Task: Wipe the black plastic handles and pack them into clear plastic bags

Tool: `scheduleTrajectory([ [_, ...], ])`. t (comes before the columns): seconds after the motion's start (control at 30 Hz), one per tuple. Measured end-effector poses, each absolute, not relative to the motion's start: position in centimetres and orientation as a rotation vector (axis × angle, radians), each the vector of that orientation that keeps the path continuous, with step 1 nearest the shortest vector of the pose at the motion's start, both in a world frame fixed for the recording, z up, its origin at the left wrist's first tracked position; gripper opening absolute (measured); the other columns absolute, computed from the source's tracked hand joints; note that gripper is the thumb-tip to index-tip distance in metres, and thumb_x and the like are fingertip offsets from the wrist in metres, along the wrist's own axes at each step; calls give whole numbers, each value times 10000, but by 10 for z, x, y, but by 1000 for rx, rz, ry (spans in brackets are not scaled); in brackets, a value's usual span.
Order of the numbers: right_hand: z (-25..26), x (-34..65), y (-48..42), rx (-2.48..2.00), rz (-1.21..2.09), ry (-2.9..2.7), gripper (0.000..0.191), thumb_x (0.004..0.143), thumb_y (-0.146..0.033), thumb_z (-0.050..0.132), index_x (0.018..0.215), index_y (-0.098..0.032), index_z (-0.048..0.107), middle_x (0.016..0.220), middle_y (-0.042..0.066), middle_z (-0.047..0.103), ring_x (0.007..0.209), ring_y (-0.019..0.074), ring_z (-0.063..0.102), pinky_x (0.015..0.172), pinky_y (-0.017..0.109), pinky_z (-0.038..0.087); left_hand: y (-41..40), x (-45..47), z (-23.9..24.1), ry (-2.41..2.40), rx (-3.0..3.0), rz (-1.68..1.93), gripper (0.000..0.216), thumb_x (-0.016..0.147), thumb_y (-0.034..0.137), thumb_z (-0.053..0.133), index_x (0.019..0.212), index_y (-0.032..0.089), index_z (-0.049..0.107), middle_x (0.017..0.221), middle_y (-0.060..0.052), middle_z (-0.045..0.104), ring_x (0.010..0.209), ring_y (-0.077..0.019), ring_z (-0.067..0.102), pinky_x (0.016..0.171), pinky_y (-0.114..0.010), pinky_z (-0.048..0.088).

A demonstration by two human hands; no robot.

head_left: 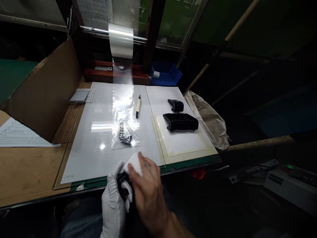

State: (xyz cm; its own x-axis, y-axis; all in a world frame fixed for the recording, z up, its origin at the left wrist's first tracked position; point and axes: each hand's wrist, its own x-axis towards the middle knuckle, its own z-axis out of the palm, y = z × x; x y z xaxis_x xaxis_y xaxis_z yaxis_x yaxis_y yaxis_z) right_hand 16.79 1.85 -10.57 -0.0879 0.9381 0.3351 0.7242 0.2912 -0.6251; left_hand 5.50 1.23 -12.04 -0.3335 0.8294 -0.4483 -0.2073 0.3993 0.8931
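The two hands are together low in the view, close over the near edge of the work board. The white-gloved left hand grips a black moulded part from below, while the bare right hand lies over it, pressing a white cloth onto it. The hands hide most of the part, so its shape is hard to make out. Four black parts show in all: this one, one inside a clear plastic bag on the board, and two on a white pad to the right. One wood-handled craft knife lies beside the bag.
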Motion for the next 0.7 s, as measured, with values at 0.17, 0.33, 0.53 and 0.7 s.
scheduleTrajectory([
  [0.17, -115, 184, 24, -1544, 378, -1809, 433, 995, -91, 475, 1323, -282, 684, 1543, 161, 488, 1320, 340, 488, 996, 628, 466, 12, 58, -112, 1495, 555, 1088, 683, 913, 689, 523, 1400, 212, 559, 470, 73, 518, 351, -98, 390, 358, -182, 347],
  [0.33, -92, 210, 31, -1545, 1155, -1384, 369, 1010, -449, 570, 1368, -386, 634, 1572, 35, 473, 1454, 291, 411, 1175, 527, 370, 17, 29, -97, 1432, 695, 920, 680, 920, 683, 497, 1334, 159, 628, 456, 45, 531, 331, -107, 384, 341, -201, 324],
  [0.53, -58, 211, 33, -1082, 2110, -978, 556, 909, -597, 667, 1320, -222, 691, 1164, 91, 754, 1171, 314, 656, 1082, 471, 433, 24, -11, -76, 1354, 875, 803, 533, 773, 566, 751, 1173, 213, 773, 588, -26, 683, 628, -224, 690, 659, -299, 598],
  [0.7, -57, 204, 32, -1148, 2026, -1046, 473, 933, -531, 682, 1321, -261, 678, 1235, 73, 736, 1246, 294, 617, 1108, 429, 403, 24, -10, -74, 1471, 946, 832, 544, 732, 552, 767, 1201, 276, 766, 1094, -69, 782, 1063, -283, 720, 946, -330, 575],
])
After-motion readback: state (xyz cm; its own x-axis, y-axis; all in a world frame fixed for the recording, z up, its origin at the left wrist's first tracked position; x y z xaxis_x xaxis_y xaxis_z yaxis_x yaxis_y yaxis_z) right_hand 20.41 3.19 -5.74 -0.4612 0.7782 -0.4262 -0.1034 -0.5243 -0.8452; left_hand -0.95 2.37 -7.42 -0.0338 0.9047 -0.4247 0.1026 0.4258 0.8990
